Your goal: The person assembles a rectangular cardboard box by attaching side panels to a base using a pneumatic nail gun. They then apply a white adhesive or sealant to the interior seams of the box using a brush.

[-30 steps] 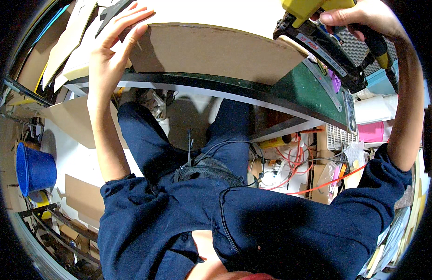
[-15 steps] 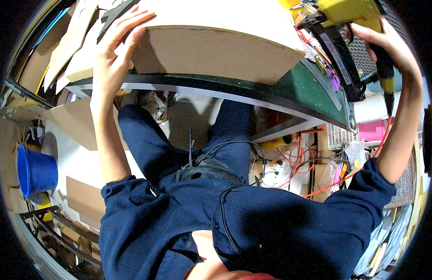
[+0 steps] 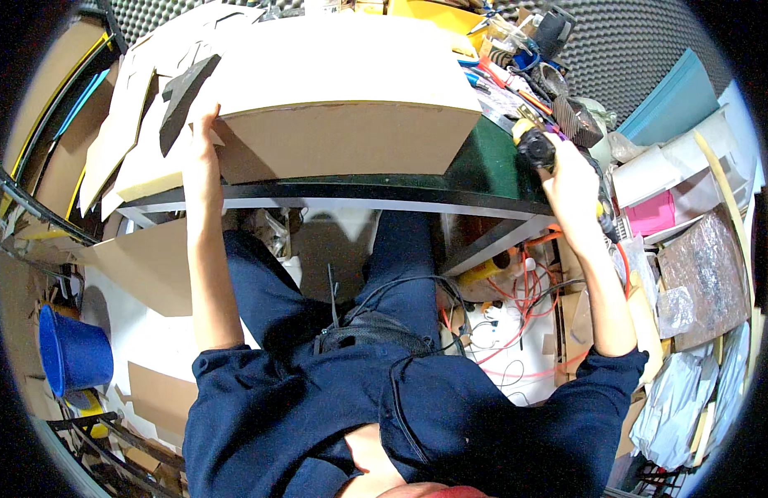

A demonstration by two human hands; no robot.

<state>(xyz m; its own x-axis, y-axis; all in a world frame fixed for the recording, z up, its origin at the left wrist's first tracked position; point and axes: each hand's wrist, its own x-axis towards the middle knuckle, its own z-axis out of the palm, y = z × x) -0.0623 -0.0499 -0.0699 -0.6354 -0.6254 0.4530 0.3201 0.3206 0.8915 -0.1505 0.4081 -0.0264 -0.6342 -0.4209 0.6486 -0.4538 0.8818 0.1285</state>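
A box-like board piece (image 3: 342,137), with a white top and a plain brown front side, lies along the near edge of the green-topped workbench (image 3: 504,170). My left hand (image 3: 203,149) is at its left end, gripping the corner; most of those fingers are hidden. At the bench's right end my right hand (image 3: 566,178) is closed around a yellow and black air nailer (image 3: 536,149), seen mostly end-on, with a red air hose (image 3: 624,270) trailing from it. The nailer is apart from the board piece. Beside my left hand lies a dark grey angular piece (image 3: 185,104).
Pens and tools (image 3: 504,79) crowd the bench's back right. Cut boards (image 3: 122,137) lean at the left. A blue bucket (image 3: 75,353) stands on the floor. Red hoses and cables (image 3: 525,311) tangle under the bench at right, near a plastic-wrapped package (image 3: 703,278).
My right hand has brought the nailer down and left from its raised place at the upper right. My left hand has gone from lying spread on the top to gripping the left corner.
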